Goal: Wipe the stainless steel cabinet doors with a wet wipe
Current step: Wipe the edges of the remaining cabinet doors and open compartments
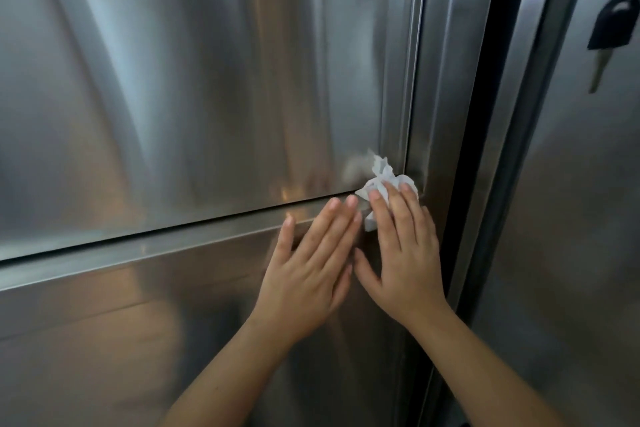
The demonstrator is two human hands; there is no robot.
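Note:
A crumpled white wet wipe (382, 177) lies against the lower right corner of the upper stainless steel door (194, 87). My right hand (401, 253) presses the wipe flat against the steel with straight fingers, its fingertips on top of the wipe. My left hand (311, 270) rests flat on the lower stainless steel door (121, 340) just beside it, fingers straight and reaching up to the seam between the two doors. The two hands touch at their inner edges.
A vertical steel frame (440, 80) and a dark gap (485, 114) separate these doors from another steel door (571, 218) on the right. A key with a black head (613, 28) hangs from that door's upper part.

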